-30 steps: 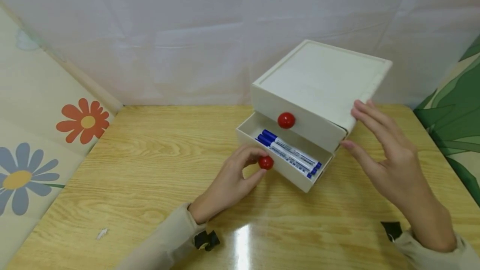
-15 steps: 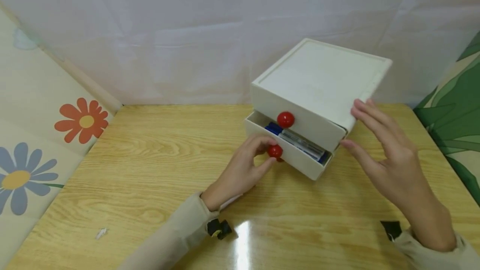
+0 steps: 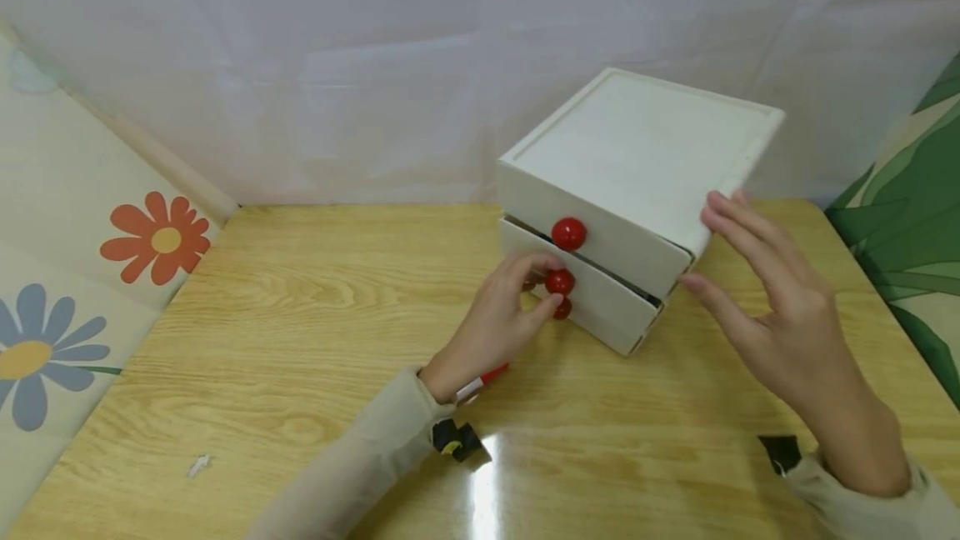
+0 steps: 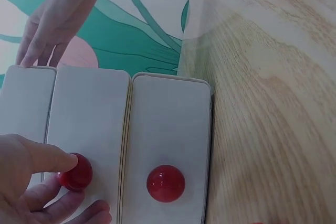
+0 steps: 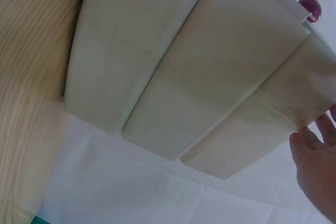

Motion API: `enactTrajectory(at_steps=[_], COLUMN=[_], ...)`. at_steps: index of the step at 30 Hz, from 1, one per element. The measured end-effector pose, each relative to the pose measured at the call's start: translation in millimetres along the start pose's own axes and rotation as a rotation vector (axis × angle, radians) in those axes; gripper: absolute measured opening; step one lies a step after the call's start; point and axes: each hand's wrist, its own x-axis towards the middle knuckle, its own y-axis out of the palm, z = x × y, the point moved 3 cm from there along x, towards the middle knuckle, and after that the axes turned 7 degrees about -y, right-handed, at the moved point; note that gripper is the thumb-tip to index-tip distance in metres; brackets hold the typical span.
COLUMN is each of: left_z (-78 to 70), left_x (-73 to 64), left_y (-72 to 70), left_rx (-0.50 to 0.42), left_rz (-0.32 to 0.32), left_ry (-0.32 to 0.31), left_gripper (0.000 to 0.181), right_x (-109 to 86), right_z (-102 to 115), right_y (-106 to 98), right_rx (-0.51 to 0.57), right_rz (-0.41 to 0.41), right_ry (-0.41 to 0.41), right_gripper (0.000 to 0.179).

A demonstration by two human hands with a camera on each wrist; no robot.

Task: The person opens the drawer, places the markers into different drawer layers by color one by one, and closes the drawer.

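Observation:
A white drawer cabinet (image 3: 645,157) with three stacked drawers stands at an angle on the table. My left hand (image 3: 491,319) pinches the round red knob (image 3: 559,282) of the middle drawer (image 3: 611,298) between thumb and fingers. That drawer is pushed in almost flush, with a thin dark gap along its top, and its inside is hidden. Above it sits the top drawer's red knob (image 3: 568,234); the bottom drawer's red knob (image 4: 166,183) shows plainly in the left wrist view. My right hand (image 3: 787,315) rests its fingertips and thumb, fingers mostly straight, against the cabinet's right side near the top.
A marker with a red end (image 3: 487,377) lies on the wooden table (image 3: 315,298), partly covered by my left wrist. A small white scrap (image 3: 198,465) lies at front left. A pale cloth (image 3: 337,90) hangs behind, with flower and leaf prints at the sides.
My left hand has pushed the middle drawer in, back and to the right, so the blue-capped markers inside are hidden. The red-ended marker has come into sight. My right hand stays put.

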Motion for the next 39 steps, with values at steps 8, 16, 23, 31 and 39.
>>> enactTrajectory(at_steps=[8,16,23,31,39], left_z=[-1.2,-1.4,8.0,17.5,27.8], left_x=[5.6,7.3,5.1,3.4,1.8], left_y=[1.6,3.2,5.4,7.0,14.6], left_rx=[-0.029,-0.075,-0.124,-0.147,-0.125], left_rz=[0.001,-0.017,-0.006,0.017,0.069], left_ry=[-0.037,-0.045,-0.109,-0.15,-0.224], left_gripper=[0.033,0.034,0.034,0.032,0.029], right_x=[2.2,1.9,0.9,0.4,-1.5], right_z=[-0.7,-1.9,-2.7,-2.9,-3.3], right_y=[-0.5,-0.4,-0.1,0.0,-0.4], right_rx=[-0.001,-0.004,-0.003,-0.004,-0.003], right_rz=[-0.007,0.0,0.002,0.002,0.008], right_ry=[-0.009,-0.002,0.0,-0.008,-0.005], right_gripper=[0.065,0.066,0.066,0.065,0.065])
